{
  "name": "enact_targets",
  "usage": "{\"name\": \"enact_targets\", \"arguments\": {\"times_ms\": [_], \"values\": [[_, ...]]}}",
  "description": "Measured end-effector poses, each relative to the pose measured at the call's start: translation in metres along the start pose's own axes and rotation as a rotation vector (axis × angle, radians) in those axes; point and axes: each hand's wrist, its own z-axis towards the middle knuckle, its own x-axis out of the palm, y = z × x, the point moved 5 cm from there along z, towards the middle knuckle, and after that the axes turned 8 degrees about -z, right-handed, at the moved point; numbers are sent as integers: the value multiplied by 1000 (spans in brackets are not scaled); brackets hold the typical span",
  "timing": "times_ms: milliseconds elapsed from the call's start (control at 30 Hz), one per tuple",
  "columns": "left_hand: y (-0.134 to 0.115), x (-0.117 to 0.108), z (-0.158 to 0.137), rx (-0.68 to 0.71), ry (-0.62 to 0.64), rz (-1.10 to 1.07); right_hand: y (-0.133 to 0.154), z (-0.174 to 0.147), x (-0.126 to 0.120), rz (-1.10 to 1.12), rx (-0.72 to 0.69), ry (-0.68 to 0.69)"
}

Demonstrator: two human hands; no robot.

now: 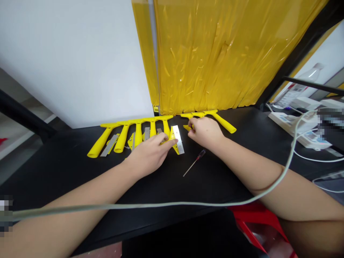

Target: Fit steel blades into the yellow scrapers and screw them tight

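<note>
My left hand (147,154) is closed on a yellow scraper head (174,145) with a flat metal blade (178,139) along its edge. The index finger lies against the blade. My right hand (205,132) has its fingers curled together beside it; a yellow piece (186,127) shows at the fingertips, mostly hidden. A row of yellow scraper handles (100,142) leans behind my left hand, with several bladed heads (109,145) between them. More yellow handles (225,122) stand behind my right hand. A thin screwdriver (195,162) lies on the black table between my forearms.
A pale cable (172,204) hangs across the front, over both forearms. On the right are white devices with wires (301,130) and a plastic bottle (299,86). A white panel (80,64) and yellow plastic sheeting (209,57) back the black table (161,190).
</note>
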Motion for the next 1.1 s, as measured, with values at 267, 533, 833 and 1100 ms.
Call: {"name": "enact_targets", "arguments": {"times_ms": [267, 533, 833, 1100], "values": [[4, 1, -1, 6, -1, -28, -38, 5, -22, 620, 30, -315], [7, -1, -3, 13, -39, -29, -21, 5, 11, 1353, 119, 144], [19, -8, -1, -21, -110, 53, -33, 12, 14, 1561, 294, 206], [15, -6, -1, 58, -127, -6, -29, 8, 7, 1593, 274, 245]]}}
